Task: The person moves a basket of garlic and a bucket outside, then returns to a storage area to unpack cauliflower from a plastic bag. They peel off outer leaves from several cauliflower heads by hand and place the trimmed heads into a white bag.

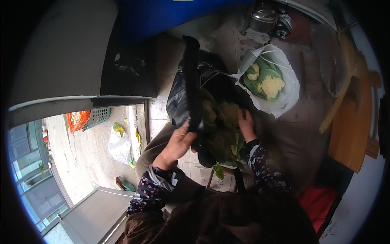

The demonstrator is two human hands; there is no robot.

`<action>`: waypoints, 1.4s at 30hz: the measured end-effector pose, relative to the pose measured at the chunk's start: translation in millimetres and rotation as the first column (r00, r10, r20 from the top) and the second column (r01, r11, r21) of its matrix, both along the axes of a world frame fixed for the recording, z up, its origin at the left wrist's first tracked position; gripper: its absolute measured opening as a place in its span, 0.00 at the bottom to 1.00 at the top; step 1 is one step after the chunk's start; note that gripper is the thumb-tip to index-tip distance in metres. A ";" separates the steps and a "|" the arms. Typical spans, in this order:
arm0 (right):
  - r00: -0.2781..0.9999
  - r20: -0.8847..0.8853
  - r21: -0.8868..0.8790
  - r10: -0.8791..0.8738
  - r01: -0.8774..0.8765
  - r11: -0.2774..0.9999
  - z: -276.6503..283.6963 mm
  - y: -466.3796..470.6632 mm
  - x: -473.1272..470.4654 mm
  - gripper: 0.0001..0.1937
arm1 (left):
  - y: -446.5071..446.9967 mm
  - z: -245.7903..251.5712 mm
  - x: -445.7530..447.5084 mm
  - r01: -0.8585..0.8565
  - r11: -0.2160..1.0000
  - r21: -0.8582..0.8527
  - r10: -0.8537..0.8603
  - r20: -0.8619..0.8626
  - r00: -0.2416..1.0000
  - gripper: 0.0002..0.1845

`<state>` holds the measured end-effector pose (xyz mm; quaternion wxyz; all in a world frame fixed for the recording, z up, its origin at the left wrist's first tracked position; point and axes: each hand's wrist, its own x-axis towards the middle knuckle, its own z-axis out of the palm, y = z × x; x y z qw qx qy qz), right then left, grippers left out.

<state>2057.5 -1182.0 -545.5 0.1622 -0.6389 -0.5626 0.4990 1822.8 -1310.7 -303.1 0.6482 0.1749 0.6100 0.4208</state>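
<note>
A black plastic bag (179, 103) lies wide at the mouth before me, with heads of cauliflower (228, 114) and green leaves in its shade. My left hand (177, 145) grips the near left rim of this bag between thumb and fingers. Inside the mouth, my right hand (246, 124) touches the right side of a cauliflower; its fingertips are partly hidden, so its hold is unclear. To the far right of the black bag stands a white bag (289, 91) with more cauliflower (272, 87) in it. A yellow-green leaf (218, 171) hangs below the black bag.
A wooden stool (210, 180) is partly visible below the bag. Beyond the doorway at left are an orange basket (78, 120), a green basket (97, 118) and a clear plastic bag (119, 148). A metal pot (263, 18) stands at the back; a wooden panel (347, 128) is at right.
</note>
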 end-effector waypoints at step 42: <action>0.837 0.276 -0.213 0.472 -0.425 0.880 -39.9 -54.2 95.4 0.23 | 58.5 -200.3 -65.1 0.091 0.987 -0.135 -0.163 -0.846 0.508 0.28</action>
